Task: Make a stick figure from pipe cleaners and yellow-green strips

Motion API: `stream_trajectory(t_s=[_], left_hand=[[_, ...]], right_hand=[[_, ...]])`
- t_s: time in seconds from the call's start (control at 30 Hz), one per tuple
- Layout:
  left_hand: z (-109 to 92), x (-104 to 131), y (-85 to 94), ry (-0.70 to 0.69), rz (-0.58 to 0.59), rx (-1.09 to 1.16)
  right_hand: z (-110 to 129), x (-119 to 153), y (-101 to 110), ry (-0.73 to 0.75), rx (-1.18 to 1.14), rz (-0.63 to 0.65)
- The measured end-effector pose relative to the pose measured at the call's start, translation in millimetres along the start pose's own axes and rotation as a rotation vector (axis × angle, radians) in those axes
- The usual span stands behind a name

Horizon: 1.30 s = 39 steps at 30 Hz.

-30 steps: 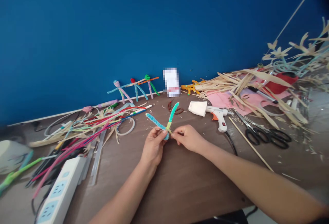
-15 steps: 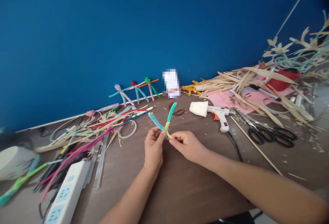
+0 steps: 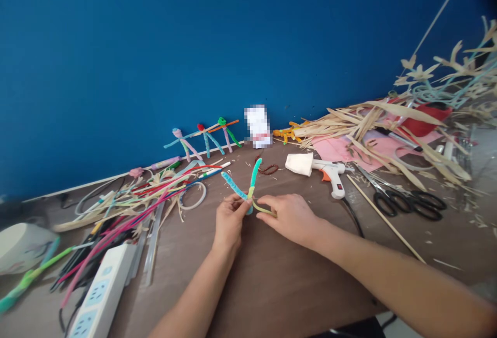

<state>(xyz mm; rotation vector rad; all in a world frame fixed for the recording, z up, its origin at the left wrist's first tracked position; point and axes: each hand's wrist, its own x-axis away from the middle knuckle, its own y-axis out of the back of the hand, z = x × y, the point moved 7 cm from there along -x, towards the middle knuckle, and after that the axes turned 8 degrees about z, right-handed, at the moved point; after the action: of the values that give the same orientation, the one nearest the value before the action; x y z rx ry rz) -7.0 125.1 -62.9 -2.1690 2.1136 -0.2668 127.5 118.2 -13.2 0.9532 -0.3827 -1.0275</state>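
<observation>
Above the table's middle, my left hand (image 3: 230, 220) pinches a V-shaped pipe cleaner piece (image 3: 234, 185) where its two arms meet. One arm is blue and leans left; the other is teal and points up. Yellow-green pipe cleaner (image 3: 263, 208) wraps the foot of the teal arm, and its loose tail runs to the right. My right hand (image 3: 293, 217) is closed on that tail between thumb and fingers. Beyond my hands lies a string of dark beads (image 3: 268, 170). Several pipe cleaner figures (image 3: 205, 138) lean against the blue wall.
A white glue gun (image 3: 330, 172) lies right of centre, its cord running toward me. Black-handled scissors (image 3: 404, 201) and a thin stick (image 3: 386, 219) are farther right, before piled dried husks (image 3: 349, 126). On the left are loose pipe cleaners (image 3: 151, 188) and a power strip (image 3: 99, 289).
My right hand has moved right, away from my left, drawing the yellow-green tail out so more of it shows. The V-shaped piece has shifted slightly left and down.
</observation>
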Motion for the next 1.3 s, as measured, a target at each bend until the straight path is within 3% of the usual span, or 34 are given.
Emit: stream_trajectory(t_s=[0.13,0.33,0.53,0.73,1.0,1.1,1.3], left_hand=[[0,0,-3.8,-0.008,0.048,0.017],[4,-2,-6.2,0.059,0.116,0.045],[5,7,-25.5,0.117,0.279,0.054],[5,10,-23.9,0.054,0.211,-0.05],[6,10,-20.9,-0.035,0.194,-0.267],[2,12,-21.8,-0.067,0.151,-0.3],[5,11,-24.2,-0.003,0.15,-0.169]], right_hand=[[-18,-8,4,-0.103,-0.2,-0.078],[-49,-22,-15,-0.212,-0.663,0.176],[-38,-19,-21,-0.153,-0.952,0.288],[-35,-15,-32,-0.175,-0.949,0.151],[-34,-15,-28,-0.213,-0.854,0.036],[-39,-14,-28,-0.278,-0.914,-0.035],[-38,-14,-34,-0.334,-1.128,0.033]])
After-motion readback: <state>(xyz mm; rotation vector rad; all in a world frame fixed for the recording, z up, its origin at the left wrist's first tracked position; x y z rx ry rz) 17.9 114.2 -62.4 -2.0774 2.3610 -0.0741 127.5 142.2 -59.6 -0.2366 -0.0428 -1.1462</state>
